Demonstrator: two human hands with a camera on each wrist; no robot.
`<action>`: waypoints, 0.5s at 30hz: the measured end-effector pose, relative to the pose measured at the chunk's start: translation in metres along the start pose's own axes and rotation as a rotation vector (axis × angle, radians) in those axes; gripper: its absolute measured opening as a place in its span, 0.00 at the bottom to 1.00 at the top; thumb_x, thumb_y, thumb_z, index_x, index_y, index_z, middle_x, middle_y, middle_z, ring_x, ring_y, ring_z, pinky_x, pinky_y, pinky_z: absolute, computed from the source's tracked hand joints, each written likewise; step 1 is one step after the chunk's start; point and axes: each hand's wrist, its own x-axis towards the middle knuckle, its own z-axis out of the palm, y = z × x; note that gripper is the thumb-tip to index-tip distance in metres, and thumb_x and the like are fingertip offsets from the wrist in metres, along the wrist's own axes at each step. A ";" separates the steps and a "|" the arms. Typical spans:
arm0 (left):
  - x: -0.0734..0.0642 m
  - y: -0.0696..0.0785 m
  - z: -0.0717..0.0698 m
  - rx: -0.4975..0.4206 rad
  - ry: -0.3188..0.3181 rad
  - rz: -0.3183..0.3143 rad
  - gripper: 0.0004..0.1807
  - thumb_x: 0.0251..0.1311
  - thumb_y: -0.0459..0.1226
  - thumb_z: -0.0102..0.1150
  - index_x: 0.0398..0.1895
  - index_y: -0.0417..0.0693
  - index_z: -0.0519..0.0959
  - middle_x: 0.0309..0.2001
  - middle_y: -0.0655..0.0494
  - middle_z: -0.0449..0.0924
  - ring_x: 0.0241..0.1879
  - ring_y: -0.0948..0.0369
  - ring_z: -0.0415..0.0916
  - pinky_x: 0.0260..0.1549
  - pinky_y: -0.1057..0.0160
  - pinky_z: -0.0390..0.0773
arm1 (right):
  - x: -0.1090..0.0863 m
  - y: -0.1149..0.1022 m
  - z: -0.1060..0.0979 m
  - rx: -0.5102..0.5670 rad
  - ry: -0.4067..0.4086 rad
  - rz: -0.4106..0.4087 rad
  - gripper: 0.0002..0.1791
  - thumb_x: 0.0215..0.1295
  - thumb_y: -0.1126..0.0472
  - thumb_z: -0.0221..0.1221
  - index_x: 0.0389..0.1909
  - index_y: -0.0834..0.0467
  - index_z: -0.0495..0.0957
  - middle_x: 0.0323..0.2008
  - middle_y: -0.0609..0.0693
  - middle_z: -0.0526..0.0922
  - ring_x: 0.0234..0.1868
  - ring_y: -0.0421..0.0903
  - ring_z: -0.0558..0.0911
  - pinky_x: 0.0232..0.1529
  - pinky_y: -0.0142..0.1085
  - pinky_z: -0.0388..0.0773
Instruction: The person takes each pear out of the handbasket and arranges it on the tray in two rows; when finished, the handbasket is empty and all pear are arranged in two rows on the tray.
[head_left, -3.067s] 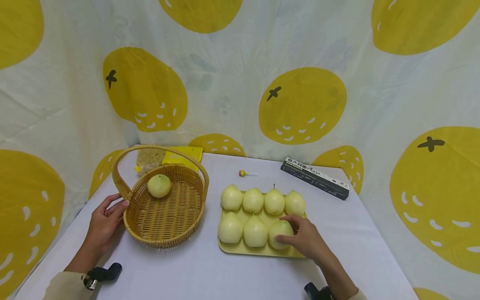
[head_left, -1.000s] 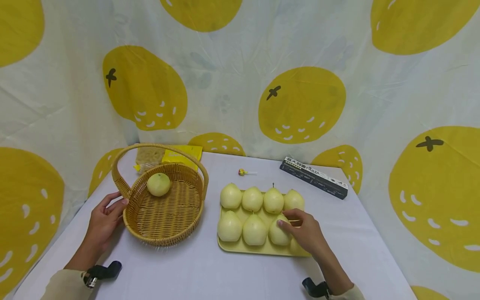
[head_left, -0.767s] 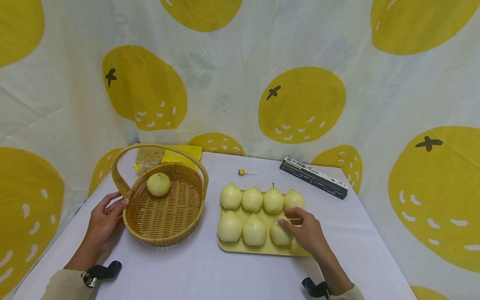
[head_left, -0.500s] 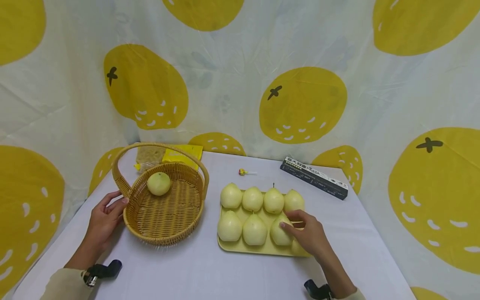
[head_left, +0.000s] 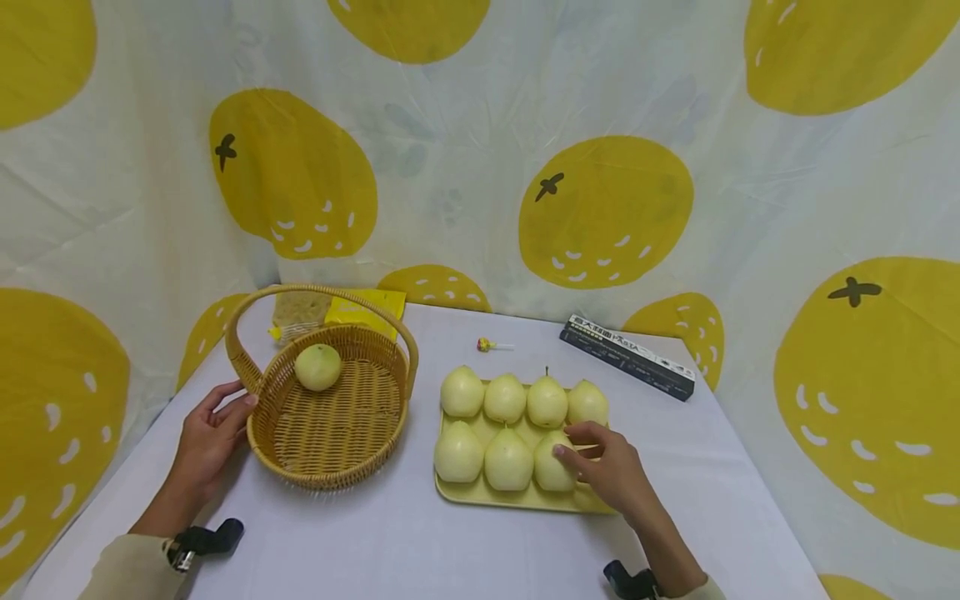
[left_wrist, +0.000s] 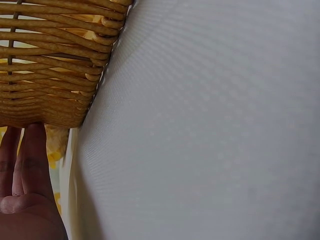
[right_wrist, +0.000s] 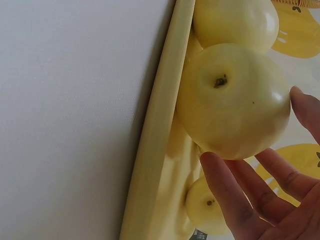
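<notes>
My right hand (head_left: 617,471) grips a pale yellow-green pear (head_left: 554,463) at the right of the front row on a yellow tray (head_left: 510,498). In the right wrist view, the thumb (right_wrist: 303,107) touches one side of this pear and the fingertips the other; its blossom end faces the camera. More pears (head_left: 510,461) lie beside and behind it in two rows. At the left, my left hand (head_left: 210,442) rests its fingertips against the outer wall of a wicker basket (head_left: 337,479). The left wrist view shows these fingers (left_wrist: 35,165) nearly straight. One pear (head_left: 318,367) lies inside the basket.
Arching over the basket is its tall handle (head_left: 330,292). Behind it lie a yellow packet (head_left: 375,302) and a clear pack of brownish food (head_left: 298,310). A lollipop (head_left: 487,344) and a dark pasta box (head_left: 628,357) lie behind the tray. A fruit-print curtain (head_left: 465,183) closes the back.
Since the earliest frame, the pear under my right hand has turned, its narrower end now pointing backward. It has shifted slightly left toward its neighbour since half a second ago. The left hand stays put.
</notes>
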 end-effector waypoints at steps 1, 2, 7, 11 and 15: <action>0.000 0.000 0.000 0.001 0.000 0.001 0.26 0.72 0.50 0.67 0.69 0.60 0.73 0.43 0.84 0.86 0.43 0.79 0.86 0.38 0.75 0.87 | 0.000 0.000 -0.001 -0.002 0.001 0.003 0.27 0.65 0.44 0.74 0.59 0.54 0.83 0.58 0.55 0.88 0.54 0.53 0.87 0.40 0.37 0.90; 0.000 -0.001 0.000 0.000 0.000 0.002 0.26 0.71 0.50 0.67 0.69 0.60 0.73 0.43 0.84 0.86 0.43 0.79 0.86 0.38 0.75 0.87 | 0.000 -0.001 -0.002 -0.008 0.004 0.003 0.27 0.65 0.45 0.74 0.59 0.54 0.83 0.58 0.55 0.88 0.54 0.54 0.88 0.40 0.37 0.90; 0.000 -0.001 -0.001 -0.006 -0.002 0.011 0.26 0.72 0.49 0.67 0.69 0.60 0.74 0.43 0.84 0.86 0.43 0.79 0.86 0.38 0.75 0.87 | -0.004 -0.005 -0.010 -0.121 0.052 -0.022 0.28 0.67 0.42 0.71 0.61 0.52 0.83 0.59 0.55 0.88 0.57 0.57 0.87 0.53 0.49 0.88; 0.000 -0.001 -0.001 -0.004 -0.003 0.011 0.26 0.71 0.50 0.67 0.69 0.60 0.74 0.43 0.84 0.86 0.43 0.79 0.86 0.38 0.75 0.87 | -0.008 -0.017 -0.018 -0.185 0.122 -0.062 0.30 0.67 0.39 0.70 0.63 0.52 0.81 0.61 0.54 0.87 0.62 0.58 0.85 0.60 0.55 0.84; 0.001 -0.001 0.000 -0.007 0.000 0.001 0.27 0.71 0.50 0.68 0.69 0.60 0.73 0.43 0.84 0.86 0.43 0.79 0.86 0.38 0.75 0.87 | -0.013 -0.036 -0.025 -0.163 0.179 -0.104 0.31 0.66 0.40 0.72 0.64 0.51 0.80 0.62 0.53 0.86 0.64 0.57 0.83 0.60 0.53 0.85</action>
